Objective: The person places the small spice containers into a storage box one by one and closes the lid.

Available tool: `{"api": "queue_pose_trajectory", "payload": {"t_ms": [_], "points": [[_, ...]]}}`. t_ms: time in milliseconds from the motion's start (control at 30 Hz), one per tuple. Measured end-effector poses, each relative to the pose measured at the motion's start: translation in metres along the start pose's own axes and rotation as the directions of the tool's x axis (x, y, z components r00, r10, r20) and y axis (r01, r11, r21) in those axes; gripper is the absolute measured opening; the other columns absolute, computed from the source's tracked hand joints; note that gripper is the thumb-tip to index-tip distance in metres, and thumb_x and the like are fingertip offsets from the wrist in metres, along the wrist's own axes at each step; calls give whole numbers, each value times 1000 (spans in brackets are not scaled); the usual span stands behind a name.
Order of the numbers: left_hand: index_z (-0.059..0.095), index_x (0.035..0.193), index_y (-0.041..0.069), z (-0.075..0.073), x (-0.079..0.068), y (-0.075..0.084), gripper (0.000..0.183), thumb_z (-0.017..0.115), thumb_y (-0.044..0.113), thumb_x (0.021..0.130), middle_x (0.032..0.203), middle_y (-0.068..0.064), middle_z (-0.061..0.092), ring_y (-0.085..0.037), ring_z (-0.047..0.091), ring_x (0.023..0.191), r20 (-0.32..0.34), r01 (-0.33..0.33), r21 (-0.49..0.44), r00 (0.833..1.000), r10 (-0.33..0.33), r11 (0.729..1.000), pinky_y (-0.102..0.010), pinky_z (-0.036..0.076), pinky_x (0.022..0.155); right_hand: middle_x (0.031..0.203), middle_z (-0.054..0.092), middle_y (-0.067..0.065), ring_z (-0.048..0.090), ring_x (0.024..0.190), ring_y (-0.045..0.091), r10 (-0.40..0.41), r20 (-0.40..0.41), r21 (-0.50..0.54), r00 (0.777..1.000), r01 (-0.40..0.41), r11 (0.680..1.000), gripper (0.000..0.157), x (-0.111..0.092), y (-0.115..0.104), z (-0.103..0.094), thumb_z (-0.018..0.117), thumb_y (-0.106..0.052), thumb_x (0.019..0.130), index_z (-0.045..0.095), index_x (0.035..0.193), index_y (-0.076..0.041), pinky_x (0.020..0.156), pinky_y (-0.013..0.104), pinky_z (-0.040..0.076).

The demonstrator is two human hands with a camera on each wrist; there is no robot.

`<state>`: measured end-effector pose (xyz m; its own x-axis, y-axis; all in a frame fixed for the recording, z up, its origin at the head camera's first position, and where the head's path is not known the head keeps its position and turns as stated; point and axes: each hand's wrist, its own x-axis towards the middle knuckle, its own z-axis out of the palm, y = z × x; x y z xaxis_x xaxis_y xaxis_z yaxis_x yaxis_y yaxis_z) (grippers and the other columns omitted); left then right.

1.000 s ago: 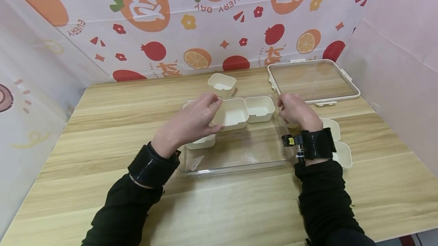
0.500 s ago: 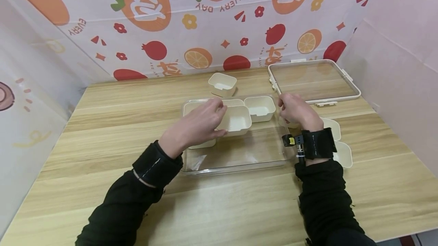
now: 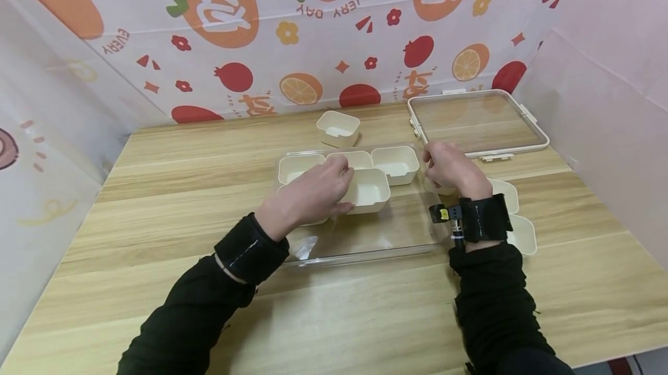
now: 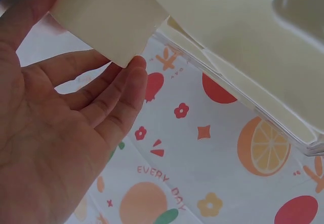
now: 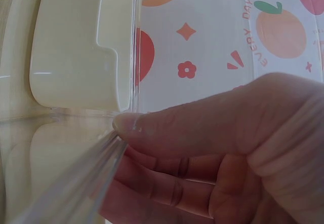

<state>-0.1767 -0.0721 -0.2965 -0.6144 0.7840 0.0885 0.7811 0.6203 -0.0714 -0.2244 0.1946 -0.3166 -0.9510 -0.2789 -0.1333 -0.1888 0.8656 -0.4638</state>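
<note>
My left hand [image 3: 315, 194] grips a small cream container [image 3: 368, 190] over the middle of a clear plastic box [image 3: 388, 236]. In the left wrist view, the thumb and fingertips pinch that container [image 4: 109, 24] at its sides. Inside the box, other cream containers stand in a back row, including one at the back right corner [image 3: 395, 163]; another, further forward at the left, is mostly covered by my left hand. My right hand [image 3: 450, 167] pinches the top edge of the box's right wall, and the right wrist view shows the thumb [image 5: 167, 133] pressed on that rim.
One cream container [image 3: 338, 128] stands on the table behind the box. A clear lid with a white frame [image 3: 490, 150] lies at the back right. More cream containers [image 3: 523, 236] sit right of the box, partly behind my right forearm. A patterned sheet [image 3: 313, 33] hangs behind the table.
My left hand has moved right and toward me with the cream container, away from the back row, uncovering containers at the left. The right hand stays on the box wall.
</note>
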Motion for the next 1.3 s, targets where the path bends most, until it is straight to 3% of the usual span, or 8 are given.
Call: {"api": "queue_pose_trajectory", "payload": {"t_ms": [500,867,1067,1300], "points": [[56,106,-9,6,2,5,50,66,33,80,92,-14,49,-23,47,78,136,56,119,988,-73,991,-35,51,66,75,55,14,53,59,20,1,0,6,1000,-1,1000,18,0,0,1,47,7,78,52,96,4,47,29,40],[62,97,4,3,5,13,43,68,42,75,90,-7,60,-23,54,80,187,91,329,969,-159,940,-35,46,67,75,55,15,52,58,20,7,2,18,1000,-7,1000,19,-1,-1,0,47,7,78,52,96,4,47,30,40],[65,89,9,2,6,15,34,66,41,76,89,-7,59,-23,53,80,214,98,352,960,-182,931,-35,45,67,78,53,15,51,59,21,21,10,20,1000,-21,1000,19,-1,-2,0,47,7,79,52,98,4,47,30,41],[63,93,6,5,8,14,43,65,45,77,86,-5,58,-20,53,75,214,81,375,962,-171,923,-31,45,63,78,53,15,51,59,21,23,10,19,1000,-23,1000,19,0,-2,0,47,7,80,52,97,4,46,29,40]]}}
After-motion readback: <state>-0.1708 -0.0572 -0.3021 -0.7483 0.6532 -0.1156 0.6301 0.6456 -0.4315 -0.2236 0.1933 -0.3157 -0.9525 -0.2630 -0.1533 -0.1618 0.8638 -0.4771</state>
